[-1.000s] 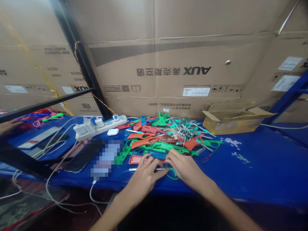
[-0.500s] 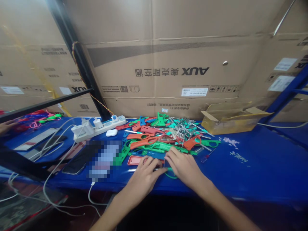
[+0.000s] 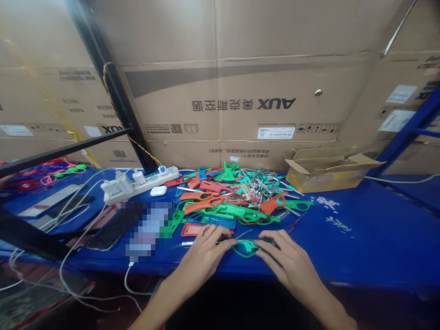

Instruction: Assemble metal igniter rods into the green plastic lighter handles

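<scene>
Near the table's front edge lies a green long-nosed lighter (image 3: pixel 245 249), with its metal tube poking out to the left past my left hand. My left hand (image 3: pixel 209 247) is closed around the tube end, thumb pointing right toward the green trigger part. At the handle end, my right hand (image 3: pixel 287 256) has its thumb and fingertips on the lighter. A thin pale wire or tube curves up from the green part between my hands. Just beyond them lie a red lighter half-shell (image 3: pixel 191 230) and a pile of lighter parts, including a green shell (image 3: pixel 240 211) and an orange shell (image 3: pixel 202 205).
A taped cardboard box (image 3: pixel 330 176) stands at the back right, near small pink pieces (image 3: pixel 328 202). A power strip (image 3: pixel 144 181), a white earphone case (image 3: pixel 158 191) and phones (image 3: pixel 115 229) with cables occupy the left. Cardboard (image 3: pixel 223 36) walls the back.
My right hand has moved right and spread away from my left, uncovering the green middle of the lighter. My left hand stays nearly in place.
</scene>
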`<action>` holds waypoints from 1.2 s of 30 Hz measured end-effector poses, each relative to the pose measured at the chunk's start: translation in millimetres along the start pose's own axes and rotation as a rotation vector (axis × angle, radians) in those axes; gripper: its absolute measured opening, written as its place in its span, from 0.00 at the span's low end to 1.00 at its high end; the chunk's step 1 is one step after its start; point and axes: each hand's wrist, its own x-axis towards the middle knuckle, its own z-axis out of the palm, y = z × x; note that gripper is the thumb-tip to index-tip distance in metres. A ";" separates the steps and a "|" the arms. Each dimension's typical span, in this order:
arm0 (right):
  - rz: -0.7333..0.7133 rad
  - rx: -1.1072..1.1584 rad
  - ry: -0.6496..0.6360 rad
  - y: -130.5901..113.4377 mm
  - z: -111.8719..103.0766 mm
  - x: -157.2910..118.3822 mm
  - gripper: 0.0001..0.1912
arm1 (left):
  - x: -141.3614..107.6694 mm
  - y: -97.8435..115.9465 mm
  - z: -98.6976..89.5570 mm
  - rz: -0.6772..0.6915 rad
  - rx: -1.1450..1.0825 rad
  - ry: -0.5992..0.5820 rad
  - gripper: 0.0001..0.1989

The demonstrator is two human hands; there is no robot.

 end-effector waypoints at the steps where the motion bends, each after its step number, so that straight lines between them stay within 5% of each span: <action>1: -0.002 0.021 -0.009 0.3 0.8 -0.5 0.13 | 0.2 0.5 -1.0 -0.004 -0.005 0.005 0.15; 14: 0.038 0.098 -0.155 -1.8 -2.2 1.8 0.14 | -0.9 3.4 -3.8 -0.068 -0.091 -0.040 0.12; 17: 0.037 0.111 -0.076 -1.0 -0.6 0.6 0.12 | -1.5 3.3 -3.5 -0.076 -0.092 -0.030 0.14; 20: 0.089 0.147 0.135 8.2 -3.8 -2.7 0.11 | -1.6 3.5 -4.7 -0.088 -0.093 -0.021 0.17; 25: 0.303 0.046 0.426 68.4 -34.8 -14.0 0.14 | -0.2 4.0 -7.1 -0.088 -0.115 -0.010 0.16; 29: 0.571 -0.078 0.212 149.2 -78.4 -13.6 0.28 | -0.4 3.7 -9.2 -0.089 -0.126 0.024 0.15; 34: 0.654 -0.001 -0.026 222.4 -116.1 17.4 0.16 | 15.6 -1.2 -23.0 -0.084 -0.105 0.105 0.13; 36: 0.652 0.023 -0.002 234.6 -119.4 30.9 0.15 | 35.4 -5.3 -31.5 -0.063 -0.048 0.113 0.14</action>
